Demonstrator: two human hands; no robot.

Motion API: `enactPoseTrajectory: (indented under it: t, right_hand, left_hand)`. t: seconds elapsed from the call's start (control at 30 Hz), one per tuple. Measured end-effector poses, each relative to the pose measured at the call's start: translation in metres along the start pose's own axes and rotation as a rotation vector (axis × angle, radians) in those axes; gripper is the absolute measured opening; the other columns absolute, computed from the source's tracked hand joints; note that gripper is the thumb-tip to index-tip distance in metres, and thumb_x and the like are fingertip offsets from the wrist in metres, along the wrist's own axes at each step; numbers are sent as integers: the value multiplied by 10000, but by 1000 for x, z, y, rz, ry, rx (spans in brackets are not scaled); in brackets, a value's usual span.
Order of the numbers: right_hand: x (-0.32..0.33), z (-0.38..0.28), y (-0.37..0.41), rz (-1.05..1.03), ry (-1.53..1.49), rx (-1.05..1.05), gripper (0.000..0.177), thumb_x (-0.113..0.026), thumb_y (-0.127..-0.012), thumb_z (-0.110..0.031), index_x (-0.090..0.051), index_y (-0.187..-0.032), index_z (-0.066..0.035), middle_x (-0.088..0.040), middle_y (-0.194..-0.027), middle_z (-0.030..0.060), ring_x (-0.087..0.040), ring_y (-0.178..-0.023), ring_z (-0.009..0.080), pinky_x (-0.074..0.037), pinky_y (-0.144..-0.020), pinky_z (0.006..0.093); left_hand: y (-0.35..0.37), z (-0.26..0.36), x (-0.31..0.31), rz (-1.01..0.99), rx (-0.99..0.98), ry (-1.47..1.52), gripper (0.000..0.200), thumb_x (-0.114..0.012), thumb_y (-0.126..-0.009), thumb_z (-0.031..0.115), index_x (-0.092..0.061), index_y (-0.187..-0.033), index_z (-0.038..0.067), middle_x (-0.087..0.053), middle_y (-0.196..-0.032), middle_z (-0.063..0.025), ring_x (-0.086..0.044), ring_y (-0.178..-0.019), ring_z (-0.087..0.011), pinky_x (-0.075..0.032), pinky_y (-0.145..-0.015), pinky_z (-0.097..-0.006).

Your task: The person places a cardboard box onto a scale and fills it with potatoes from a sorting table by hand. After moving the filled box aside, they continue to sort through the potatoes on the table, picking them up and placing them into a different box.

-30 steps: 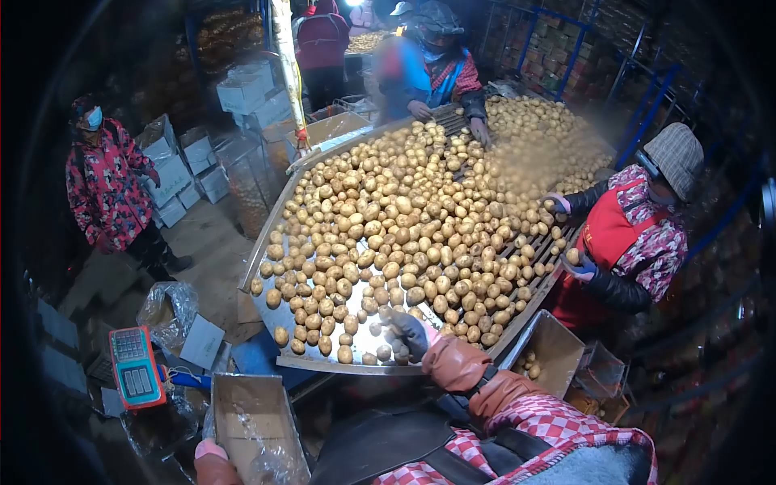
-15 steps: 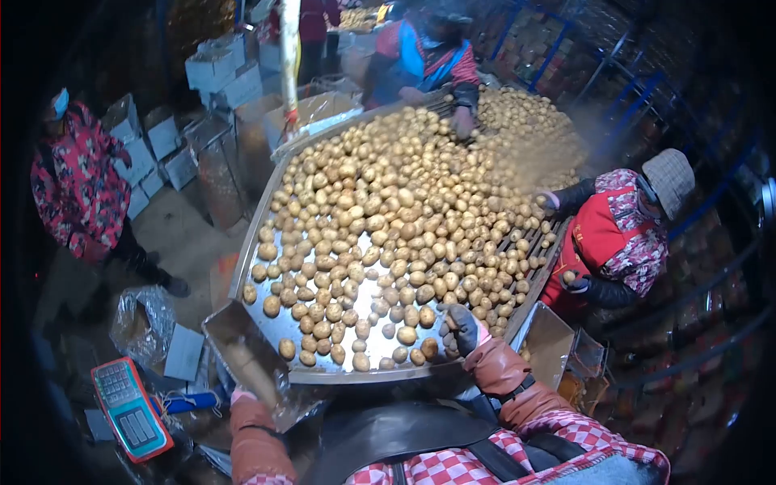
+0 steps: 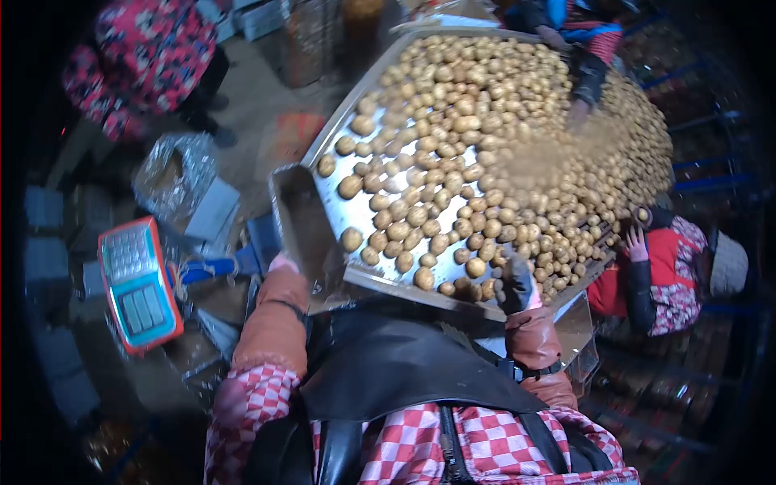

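Note:
Many potatoes (image 3: 485,121) lie spread over a metal sorting table (image 3: 339,190), piled thickly at the back and right and sparser near me. My right hand (image 3: 516,287), in a dark glove, is at the table's near edge beside the nearest potatoes; whether its fingers hold one is not clear. My left hand (image 3: 283,263) is at the rim of an open box (image 3: 311,234) by the table's left corner. Only a bit of pink shows past its brown sleeve, and its fingers are hidden.
An orange-edged scale (image 3: 141,283) stands at the left, near a clear plastic bag (image 3: 174,174). A person in a floral jacket (image 3: 153,52) is at upper left. Two co-workers reach over the potatoes, one (image 3: 590,73) at the back, one in a red apron (image 3: 667,271) at right.
The view has swung down and left, so the scale and box look nearer. My right hand still stays by the near edge. The right co-worker's hand is now raised near a potato.

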State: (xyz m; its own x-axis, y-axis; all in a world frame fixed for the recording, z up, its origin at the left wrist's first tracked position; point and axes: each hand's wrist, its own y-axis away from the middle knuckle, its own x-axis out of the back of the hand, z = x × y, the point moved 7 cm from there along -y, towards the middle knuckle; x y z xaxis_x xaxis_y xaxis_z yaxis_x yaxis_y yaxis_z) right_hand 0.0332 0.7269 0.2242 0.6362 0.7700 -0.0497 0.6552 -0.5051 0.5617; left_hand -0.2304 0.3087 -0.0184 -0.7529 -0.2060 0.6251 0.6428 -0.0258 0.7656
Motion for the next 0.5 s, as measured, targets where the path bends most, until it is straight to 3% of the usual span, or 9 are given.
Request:
enactPoseTrajectory:
  t: [0.03, 0.1, 0.17, 0.23, 0.3, 0.37, 0.43, 0.5]
  right_hand:
    - [10, 11, -12, -81, 7, 25, 653, -539, -930, -611, -435, -1383, -153, -595, -1044, 36, -492, -569, 38, -344, -412, 157]
    - [43, 29, -36, -84, 461, 463, 537, -561, -977, -445, -463, -1358, -79, -645, -1071, 96, -669, -879, 138, -571, -705, 288]
    - [10, -2, 4, -133, -483, 112, 627, -519, -979, -518, -424, -1408, -70, -637, -1205, 124, -666, -1016, 194, -569, -849, 346]
    - [27, -3, -1, -272, -621, 157, 773, -415, -944, -661, -391, -1438, -67, -604, -1291, 141, -677, -970, 215, -576, -801, 330]
    - [38, -13, 6, -356, -732, 225, 783, -386, -952, -666, -363, -1455, -66, -554, -1353, 156, -656, -1007, 220, -567, -786, 319]
    - [52, -16, 10, -295, -806, 251, 771, -335, -974, -654, -306, -1492, -84, -450, -1448, 183, -579, -1137, 243, -546, -796, 296]
    - [72, -15, 11, -293, -942, 264, 725, -409, -998, -564, -259, -1520, -83, -431, -1465, 211, -599, -1123, 286, -569, -781, 338]
    - [96, -12, 9, -292, -921, 327, 721, -451, -992, -544, -276, -1515, -79, -449, -1453, 198, -594, -1103, 263, -557, -785, 331]
  left_hand:
    - [-2, 5, -3, -10, -29, -52, 447, -626, -919, 248, -544, -1356, 193, -569, -1353, -156, -541, -1250, -321, -445, -1025, -417]
    - [-17, 2, -12, 1, -21, -94, 461, -634, -915, 250, -539, -1361, 187, -566, -1357, -157, -538, -1251, -324, -439, -1032, -420]
    - [-26, -2, -11, 19, -4, -98, 474, -642, -910, 252, -534, -1367, 182, -562, -1362, -158, -534, -1253, -326, -433, -1038, -422]
    - [-27, -8, -6, 60, 36, -33, 488, -650, -906, 255, -529, -1372, 177, -559, -1366, -160, -531, -1254, -329, -427, -1045, -424]
    - [-23, -14, 4, 157, 89, 140, 502, -658, -901, 257, -524, -1378, 171, -555, -1371, -161, -527, -1255, -332, -421, -1051, -426]
    - [-10, -7, 21, 311, 123, 432, 517, -667, -897, 259, -520, -1383, 166, -551, -1375, -162, -524, -1256, -334, -415, -1058, -429]
    - [2, 17, 36, 474, 98, 738, 531, -675, -892, 262, -515, -1389, 160, -548, -1379, -163, -520, -1258, -337, -409, -1064, -431]
    - [16, 54, 43, 568, 16, 906, 546, -683, -888, 264, -510, -1394, 155, -544, -1384, -165, -517, -1259, -339, -403, -1071, -433]
